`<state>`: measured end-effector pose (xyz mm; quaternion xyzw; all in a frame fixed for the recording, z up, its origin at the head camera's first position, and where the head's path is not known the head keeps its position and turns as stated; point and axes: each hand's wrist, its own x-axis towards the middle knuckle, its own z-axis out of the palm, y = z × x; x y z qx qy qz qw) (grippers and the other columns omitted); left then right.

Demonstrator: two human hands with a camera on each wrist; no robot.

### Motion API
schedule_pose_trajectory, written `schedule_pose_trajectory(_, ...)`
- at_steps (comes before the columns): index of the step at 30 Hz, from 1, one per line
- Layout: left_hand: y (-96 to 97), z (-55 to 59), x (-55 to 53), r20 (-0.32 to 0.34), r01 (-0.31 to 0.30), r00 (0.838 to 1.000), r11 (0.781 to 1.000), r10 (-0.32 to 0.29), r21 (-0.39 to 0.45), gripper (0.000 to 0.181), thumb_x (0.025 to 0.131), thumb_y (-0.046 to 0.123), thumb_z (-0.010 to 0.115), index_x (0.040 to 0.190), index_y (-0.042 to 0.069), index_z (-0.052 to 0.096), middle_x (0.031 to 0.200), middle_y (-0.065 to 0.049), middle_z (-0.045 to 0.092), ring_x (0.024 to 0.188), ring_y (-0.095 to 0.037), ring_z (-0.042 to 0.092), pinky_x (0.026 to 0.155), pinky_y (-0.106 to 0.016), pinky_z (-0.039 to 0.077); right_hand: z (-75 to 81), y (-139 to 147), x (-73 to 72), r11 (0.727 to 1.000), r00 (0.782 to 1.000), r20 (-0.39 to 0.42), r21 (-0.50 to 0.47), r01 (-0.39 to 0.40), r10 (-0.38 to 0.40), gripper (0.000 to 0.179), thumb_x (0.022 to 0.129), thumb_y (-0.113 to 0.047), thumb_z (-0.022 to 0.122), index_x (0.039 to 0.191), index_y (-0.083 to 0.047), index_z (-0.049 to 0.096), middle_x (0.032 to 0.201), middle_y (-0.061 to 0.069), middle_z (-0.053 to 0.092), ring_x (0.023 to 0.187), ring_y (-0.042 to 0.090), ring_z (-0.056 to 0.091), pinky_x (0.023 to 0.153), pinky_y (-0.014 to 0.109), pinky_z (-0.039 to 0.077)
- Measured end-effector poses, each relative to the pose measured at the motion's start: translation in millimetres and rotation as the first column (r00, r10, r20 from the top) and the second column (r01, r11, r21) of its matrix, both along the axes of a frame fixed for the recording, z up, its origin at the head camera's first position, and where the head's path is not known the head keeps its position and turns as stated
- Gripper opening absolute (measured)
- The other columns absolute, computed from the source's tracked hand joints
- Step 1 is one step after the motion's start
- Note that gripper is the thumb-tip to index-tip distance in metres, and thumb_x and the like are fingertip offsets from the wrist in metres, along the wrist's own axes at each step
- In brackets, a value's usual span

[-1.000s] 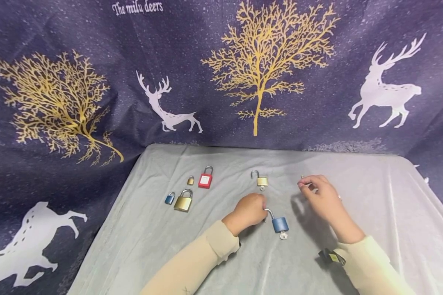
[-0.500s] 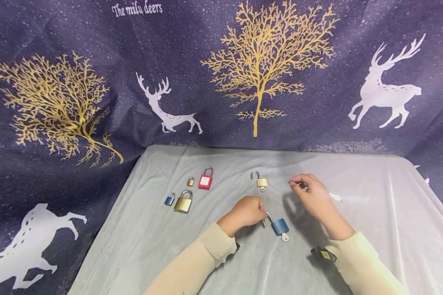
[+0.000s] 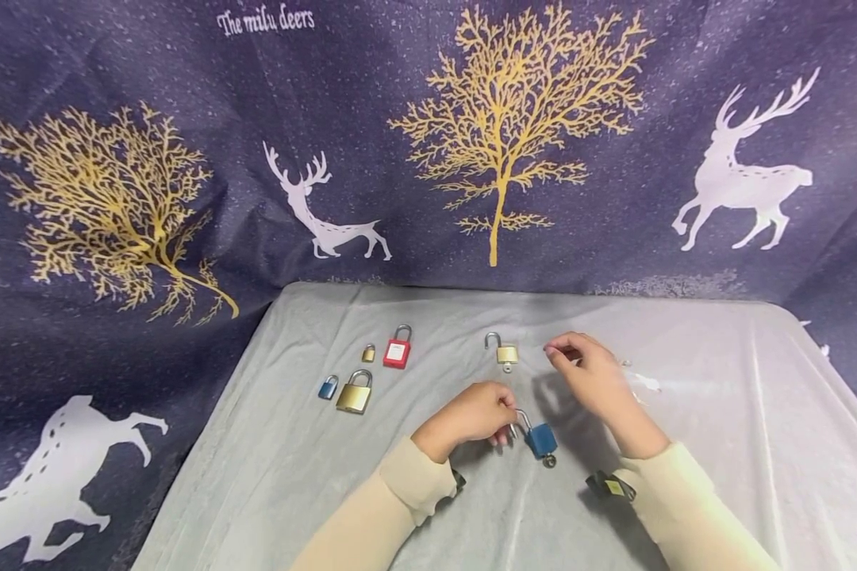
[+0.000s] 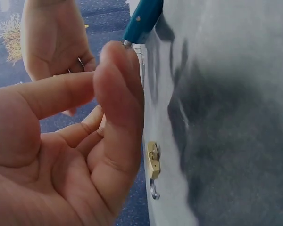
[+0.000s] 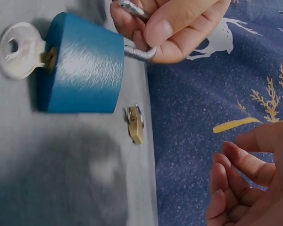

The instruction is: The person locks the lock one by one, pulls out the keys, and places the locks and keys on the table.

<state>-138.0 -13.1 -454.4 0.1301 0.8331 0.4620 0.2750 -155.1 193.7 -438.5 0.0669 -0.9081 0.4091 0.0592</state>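
Observation:
My left hand (image 3: 474, 414) pinches the open shackle of a blue padlock (image 3: 542, 439) between thumb and fingers. In the right wrist view the padlock's body (image 5: 87, 66) hangs tilted over the cloth, and a silver key (image 5: 20, 51) sticks out of its keyhole. My right hand (image 3: 591, 379) hovers to the right of the padlock, fingers loosely bent, with nothing seen between them. Beyond both hands lies a brass padlock (image 3: 507, 354), its shackle open and a key in its bottom.
To the left lie a red padlock (image 3: 397, 352), a small brass padlock (image 3: 368, 354), a large brass padlock (image 3: 354, 392) and a small blue padlock (image 3: 328, 387), shackles closed. Small pale shiny pieces (image 3: 646, 383) lie behind my right hand on the grey cloth (image 3: 721, 428).
My right hand has moved left, closer to the blue padlock. My left hand has shifted slightly left and keeps hold of the shackle, while the padlock's body and key have turned a little.

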Motion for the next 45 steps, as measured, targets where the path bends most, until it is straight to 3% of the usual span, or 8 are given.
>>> schedule_pose_trajectory(6,-0.2,3.4,5.0,0.047,-0.025,0.999,0.997,0.021,0.071,0.013,0.096,0.004,0.061,0.083,0.006,0.059,0.064,-0.009,0.065,0.048,-0.014,0.062,0.052,-0.032,0.058,1.4,-8.1,-1.1,1.0,0.999,0.036,-0.01,0.0,0.0,0.022,0.102,-0.024,0.06,0.112,-0.008,0.07,0.109,0.011,0.074,0.099,0.026,0.068,0.089,0.04,0.053)
schedule_pose_trajectory(14,-3.0,-0.7,2.0,0.095,-0.067,0.994,0.978,0.049,0.198,0.01,0.097,0.002,0.061,0.087,-0.002,0.061,0.067,-0.009,0.065,0.053,-0.015,0.064,0.061,-0.041,0.062,-2.9,-15.0,0.4,0.998,0.998,0.048,-0.042,-0.035,0.037,0.019,0.101,-0.023,0.061,0.109,-0.008,0.071,0.102,0.008,0.075,0.089,0.018,0.066,0.081,0.033,0.052)
schedule_pose_trajectory(23,-15.4,9.4,-6.9,0.084,-0.081,0.995,0.964,0.062,0.255,0.014,0.097,0.002,0.06,0.098,-0.012,0.061,0.072,-0.012,0.066,0.056,-0.015,0.064,0.066,-0.045,0.063,-7.2,-20.2,2.9,0.995,0.996,0.047,-0.07,-0.07,0.073,0.02,0.1,-0.022,0.062,0.11,-0.007,0.07,0.1,0.008,0.074,0.088,0.016,0.064,0.08,0.029,0.053)
schedule_pose_trajectory(31,-29.7,18.3,-17.8,0.098,-0.138,0.989,0.931,0.111,0.339,0.018,0.099,0.0,0.056,0.106,-0.016,0.058,0.079,-0.015,0.066,0.06,-0.013,0.065,0.062,-0.029,0.061,-10.0,-25.5,5.2,0.993,0.994,0.044,-0.079,-0.093,0.096,0.027,0.102,-0.029,0.06,0.114,-0.007,0.07,0.103,0.007,0.074,0.088,0.017,0.064,0.08,0.032,0.054)
schedule_pose_trajectory(41,-42.8,22.6,-27.9,0.07,-0.195,0.981,0.906,0.182,0.376,0.015,0.1,0.001,0.055,0.105,-0.012,0.059,0.077,-0.01,0.065,0.061,-0.011,0.066,0.067,-0.035,0.062,-13.9,-33.4,9.4,0.985,0.984,0.072,-0.077,-0.154,0.16,0.034,0.103,-0.034,0.058,0.124,-0.01,0.068,0.115,0.01,0.073,0.094,0.019,0.067,0.085,0.04,0.055)
schedule_pose_trajectory(45,-46.8,25.1,-30.0,0.061,-0.215,0.976,0.895,0.208,0.392,0.015,0.1,0.002,0.054,0.106,-0.012,0.058,0.082,-0.022,0.068,0.062,-0.01,0.066,0.071,-0.04,0.063,-16.2,-37.9,10.7,0.977,0.977,0.07,-0.092,-0.194,0.201,0.034,0.103,-0.033,0.059,0.126,-0.01,0.068,0.112,0.008,0.074,0.091,0.016,0.067,0.084,0.038,0.056)
